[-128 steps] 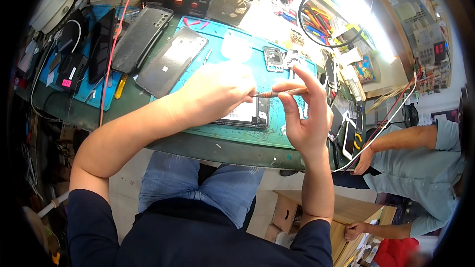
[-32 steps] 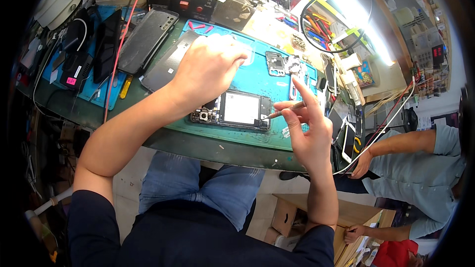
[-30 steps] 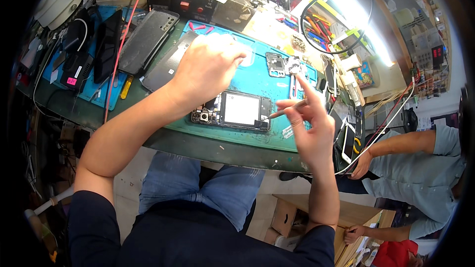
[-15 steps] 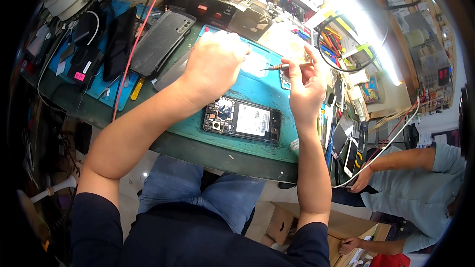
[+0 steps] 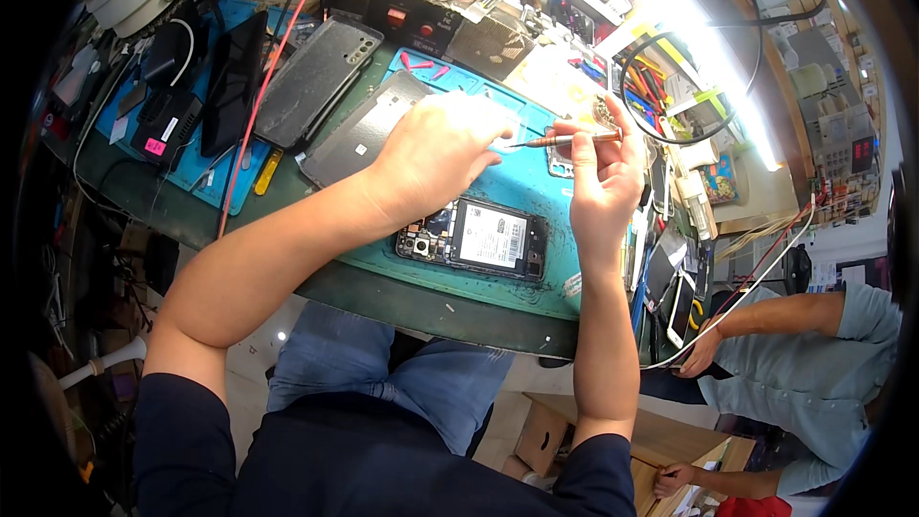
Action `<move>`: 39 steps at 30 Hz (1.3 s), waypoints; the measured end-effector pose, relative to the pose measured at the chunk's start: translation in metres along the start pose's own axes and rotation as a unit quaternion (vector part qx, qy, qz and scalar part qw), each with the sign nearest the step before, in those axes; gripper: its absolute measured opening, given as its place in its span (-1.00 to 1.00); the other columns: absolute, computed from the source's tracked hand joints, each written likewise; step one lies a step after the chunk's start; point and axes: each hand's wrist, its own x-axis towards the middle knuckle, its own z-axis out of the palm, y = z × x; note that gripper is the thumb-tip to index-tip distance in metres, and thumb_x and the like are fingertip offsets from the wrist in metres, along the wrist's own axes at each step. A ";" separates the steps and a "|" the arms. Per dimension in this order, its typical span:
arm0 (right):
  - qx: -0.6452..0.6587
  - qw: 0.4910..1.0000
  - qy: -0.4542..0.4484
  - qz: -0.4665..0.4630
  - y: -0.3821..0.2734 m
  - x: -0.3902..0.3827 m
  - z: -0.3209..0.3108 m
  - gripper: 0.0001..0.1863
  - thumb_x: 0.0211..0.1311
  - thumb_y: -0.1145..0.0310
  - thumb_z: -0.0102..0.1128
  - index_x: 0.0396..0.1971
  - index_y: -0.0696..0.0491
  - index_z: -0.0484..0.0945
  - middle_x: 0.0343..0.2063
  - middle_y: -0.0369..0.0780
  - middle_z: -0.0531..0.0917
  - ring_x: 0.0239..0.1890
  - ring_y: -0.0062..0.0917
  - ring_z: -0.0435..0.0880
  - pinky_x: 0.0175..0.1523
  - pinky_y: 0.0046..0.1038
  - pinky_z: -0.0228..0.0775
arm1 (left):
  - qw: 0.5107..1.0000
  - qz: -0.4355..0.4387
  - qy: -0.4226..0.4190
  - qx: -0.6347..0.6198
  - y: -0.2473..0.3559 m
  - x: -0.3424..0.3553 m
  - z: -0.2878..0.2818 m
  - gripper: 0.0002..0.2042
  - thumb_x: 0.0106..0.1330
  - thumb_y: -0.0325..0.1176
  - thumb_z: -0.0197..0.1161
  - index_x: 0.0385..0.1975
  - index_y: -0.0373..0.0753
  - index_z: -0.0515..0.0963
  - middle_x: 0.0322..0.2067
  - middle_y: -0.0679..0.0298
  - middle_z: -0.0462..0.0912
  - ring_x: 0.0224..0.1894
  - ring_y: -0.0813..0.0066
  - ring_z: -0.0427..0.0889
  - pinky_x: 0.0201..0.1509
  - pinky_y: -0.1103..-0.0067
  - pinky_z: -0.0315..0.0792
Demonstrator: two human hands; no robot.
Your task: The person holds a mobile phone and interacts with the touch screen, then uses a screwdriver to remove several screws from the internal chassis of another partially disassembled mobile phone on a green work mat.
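Observation:
In my right hand (image 5: 605,163) is a slim copper-coloured screwdriver (image 5: 560,141), held level with its thin tip pointing left. My left hand (image 5: 436,153) hovers close to that tip, its fingers curled and partly hidden from above; whatever they may hold is too small to make out. Below both hands an opened phone (image 5: 493,237) lies on the blue work mat (image 5: 459,284), showing its battery and circuit board. Beneath and beside my left hand rests a dark grey phone back cover (image 5: 356,139).
Another dark phone shell (image 5: 316,81) lies at the left, near a yellow-handled tool (image 5: 268,172). A black bench device (image 5: 402,19) stands at the back. Pink-handled tools (image 5: 416,64) lie on the mat's far edge. At the right a co-worker's hand (image 5: 702,352) rests near a white phone (image 5: 681,308).
My left hand has come nearer and to the right, toward the screwdriver's tip, uncovering the back cover and pink tools. My right hand has shifted slightly right with the screwdriver.

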 end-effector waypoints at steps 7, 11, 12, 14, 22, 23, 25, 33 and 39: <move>0.035 0.999 -0.016 0.001 -0.010 -0.005 0.000 -0.50 0.49 0.57 0.06 0.37 0.21 0.28 -0.17 -0.12 0.76 -0.11 -0.54 0.74 0.03 -0.49 0.56 | 0.999 -0.032 -0.035 -0.016 0.002 0.001 -0.001 -0.89 0.22 -0.35 0.41 -0.33 -0.19 0.65 -0.37 0.21 0.67 -0.21 0.15 0.66 -0.13 0.30 0.52; 0.017 0.998 -0.047 -0.040 -0.015 -0.010 -0.007 -0.48 0.46 0.60 0.07 0.38 0.21 0.26 -0.15 -0.10 0.76 -0.13 -0.51 0.77 0.04 -0.47 0.56 | 0.998 -0.014 -0.056 -0.020 0.004 0.000 -0.002 -0.89 0.22 -0.36 0.41 -0.34 -0.20 0.64 -0.40 0.20 0.66 -0.25 0.14 0.66 -0.19 0.28 0.50; -0.012 0.995 -0.066 -0.069 -0.017 -0.012 -0.011 -0.48 0.45 0.60 0.10 0.37 0.21 0.29 -0.17 -0.11 0.76 -0.15 -0.50 0.78 0.02 -0.47 0.57 | 0.997 -0.008 -0.067 -0.025 0.006 0.000 -0.003 -0.89 0.22 -0.36 0.40 -0.34 -0.20 0.63 -0.40 0.21 0.65 -0.27 0.13 0.66 -0.21 0.27 0.50; -0.069 0.984 -0.108 -0.127 -0.022 -0.015 -0.018 -0.48 0.42 0.59 0.16 0.34 0.20 0.33 -0.21 -0.12 0.77 -0.19 -0.49 0.80 -0.03 -0.47 0.59 | 0.997 0.020 -0.069 -0.019 0.010 -0.003 -0.002 -0.89 0.22 -0.36 0.40 -0.35 -0.20 0.62 -0.40 0.22 0.64 -0.29 0.13 0.65 -0.23 0.27 0.50; -0.187 0.967 -0.081 -0.152 -0.042 -0.038 -0.042 -0.52 0.36 0.54 0.30 0.25 0.17 0.47 -0.33 -0.19 0.78 -0.32 -0.53 0.80 -0.15 -0.47 0.65 | 0.986 0.023 -0.102 -0.127 0.041 -0.015 0.015 -0.88 0.25 -0.37 0.38 -0.30 -0.24 0.66 -0.34 0.22 0.66 -0.23 0.14 0.66 -0.12 0.31 0.52; -0.199 0.964 -0.082 -0.155 -0.043 -0.038 -0.044 -0.53 0.36 0.53 0.29 0.25 0.17 0.47 -0.32 -0.19 0.78 -0.33 -0.53 0.79 -0.15 -0.47 0.65 | 0.982 0.004 -0.115 -0.149 0.044 -0.015 0.016 -0.87 0.25 -0.37 0.38 -0.28 -0.25 0.68 -0.32 0.21 0.67 -0.21 0.13 0.67 -0.08 0.31 0.53; -0.224 0.958 -0.082 -0.162 -0.039 -0.040 -0.048 -0.54 0.38 0.52 0.27 0.25 0.17 0.47 -0.32 -0.18 0.77 -0.34 -0.53 0.78 -0.15 -0.47 0.65 | 0.977 0.018 -0.136 -0.160 0.045 -0.015 0.018 -0.82 0.25 -0.47 0.29 -0.17 -0.30 0.69 -0.25 0.14 0.68 -0.13 0.08 0.66 0.00 0.29 0.53; -0.201 0.968 -0.080 -0.129 -0.027 -0.040 -0.050 -0.51 0.38 0.53 0.26 0.28 0.13 0.44 -0.31 -0.18 0.77 -0.30 -0.49 0.79 -0.15 -0.45 0.65 | 0.977 0.043 -0.146 -0.146 0.044 -0.014 0.024 -0.74 0.22 -0.57 0.19 -0.12 -0.32 0.69 -0.20 0.08 0.66 -0.08 0.03 0.63 0.02 0.27 0.51; -0.194 0.970 -0.088 -0.121 -0.023 -0.040 -0.048 -0.52 0.38 0.55 0.25 0.27 0.11 0.44 -0.31 -0.18 0.77 -0.28 -0.46 0.80 -0.14 -0.42 0.66 | 0.978 0.038 -0.148 -0.145 0.043 -0.014 0.023 -0.76 0.24 -0.56 0.18 -0.12 -0.32 0.68 -0.21 0.09 0.65 -0.09 0.03 0.63 0.00 0.27 0.51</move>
